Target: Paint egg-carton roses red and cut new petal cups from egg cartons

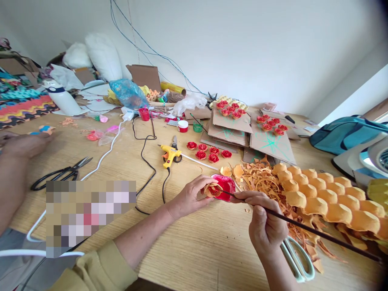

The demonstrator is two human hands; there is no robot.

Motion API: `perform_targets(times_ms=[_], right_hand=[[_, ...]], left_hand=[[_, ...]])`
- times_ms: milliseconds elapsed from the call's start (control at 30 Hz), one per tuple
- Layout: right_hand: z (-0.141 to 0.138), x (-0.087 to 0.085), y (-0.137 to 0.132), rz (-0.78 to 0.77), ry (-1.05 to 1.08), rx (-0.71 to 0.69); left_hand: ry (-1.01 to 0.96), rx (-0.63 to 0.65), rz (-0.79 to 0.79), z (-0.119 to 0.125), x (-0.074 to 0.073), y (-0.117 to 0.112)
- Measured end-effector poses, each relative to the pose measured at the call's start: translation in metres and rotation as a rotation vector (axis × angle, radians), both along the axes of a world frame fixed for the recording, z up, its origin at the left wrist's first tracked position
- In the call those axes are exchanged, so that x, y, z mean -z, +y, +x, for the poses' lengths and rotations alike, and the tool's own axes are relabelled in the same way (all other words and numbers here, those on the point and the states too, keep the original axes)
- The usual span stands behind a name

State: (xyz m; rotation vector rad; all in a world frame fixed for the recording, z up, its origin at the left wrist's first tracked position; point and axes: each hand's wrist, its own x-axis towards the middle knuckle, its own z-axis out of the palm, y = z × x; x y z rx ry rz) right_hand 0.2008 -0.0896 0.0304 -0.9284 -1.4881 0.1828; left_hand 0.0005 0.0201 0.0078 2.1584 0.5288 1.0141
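Observation:
Between the thumb and fingers of my left hand is an egg-carton flower, orange outside with red paint in its middle. My right hand grips a long dark paintbrush, its tip reaching into the flower. Just behind the flower sits a small dish of red paint. Two unpainted orange flower cups, one of them a petalled piece, lie beyond the dish. Several red painted flowers stand in rows further back. Light green scissors lie under my right wrist.
Orange scraps and an orange egg tray fill the right side. A yellow glue gun and black scissors lie left, among cords. Cardboard pieces hold more red flowers. Another person's hand is at far left.

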Motion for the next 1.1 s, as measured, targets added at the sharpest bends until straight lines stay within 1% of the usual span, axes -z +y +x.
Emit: perform_targets(times_ms=[167, 267, 367, 533, 633, 767, 867, 1100], right_hand=[[-0.003, 0.000, 0.003, -0.060, -0.111, 0.003], [-0.002, -0.001, 0.002, -0.075, -0.139, -0.023], [0.000, -0.002, -0.001, -0.056, -0.114, -0.056], [0.002, -0.001, -0.002, -0.002, -0.109, -0.058], [-0.001, -0.004, 0.000, -0.001, -0.176, -0.063], [-0.008, -0.014, 0.002, -0.003, -0.323, -0.068], [-0.008, -0.019, 0.001, 0.014, -0.375, -0.064], [0.001, -0.014, -0.005, 0.051, -0.389, -0.066]], left_hand=[[0.008, 0.017, 0.018, 0.000, 0.001, -0.001], [0.021, 0.013, 0.020, 0.000, 0.001, -0.001], [0.026, 0.003, 0.016, -0.001, 0.000, -0.001], [0.030, -0.019, 0.032, 0.000, 0.001, 0.000], [0.044, -0.014, 0.047, 0.000, 0.001, -0.001], [0.051, -0.013, 0.066, 0.001, 0.000, -0.003], [0.055, -0.024, 0.075, 0.000, 0.000, -0.003], [0.070, -0.069, 0.054, 0.000, 0.000, -0.001]])
